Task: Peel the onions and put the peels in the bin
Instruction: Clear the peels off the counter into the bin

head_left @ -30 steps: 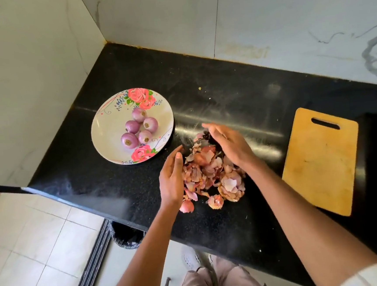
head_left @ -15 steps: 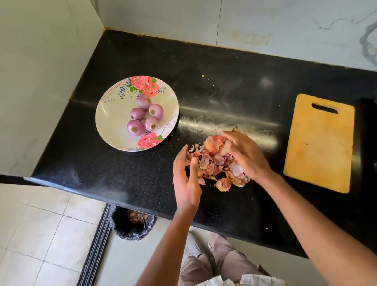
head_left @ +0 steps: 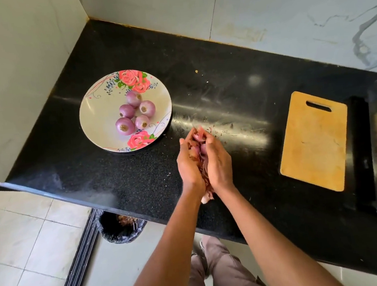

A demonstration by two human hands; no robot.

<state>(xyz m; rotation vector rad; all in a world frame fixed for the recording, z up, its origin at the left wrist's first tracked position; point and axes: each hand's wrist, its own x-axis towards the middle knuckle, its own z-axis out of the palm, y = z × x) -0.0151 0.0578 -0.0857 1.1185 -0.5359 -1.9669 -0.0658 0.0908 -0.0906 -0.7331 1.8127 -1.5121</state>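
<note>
Since half a second ago the loose heap of peels (head_left: 199, 155) has been gathered off the counter and pressed into one bundle between the two hands. The left hand (head_left: 188, 163) and right hand (head_left: 218, 160) are cupped palm to palm, fingers curled round the papery pink and brown skins. The bundle is held just above the counter (head_left: 236, 97), near its front edge. A few thin flakes stick out at the fingertips and one pale curl hangs out below the wrists.

The counter is black polished stone, speckled, with a glossy streak of reflected light. Small crumbs of skin are scattered on it beyond the hands.

To the left, well apart from the hands, a round shallow plate (head_left: 98, 114) with printed pink roses is set on the counter. Five peeled onions (head_left: 135, 115), smooth, purple and globe-shaped, are clustered touching at its middle.

To the right lies a flat rectangular wooden cutting board (head_left: 312, 141) with rounded corners and a slot handle. A steel edge of some appliance is seen past it.

On the pale tiled floor below the counter's front edge stands a bin (head_left: 122, 228) lined with a black bag, partly hidden by the counter; some peels lie in it.
</note>
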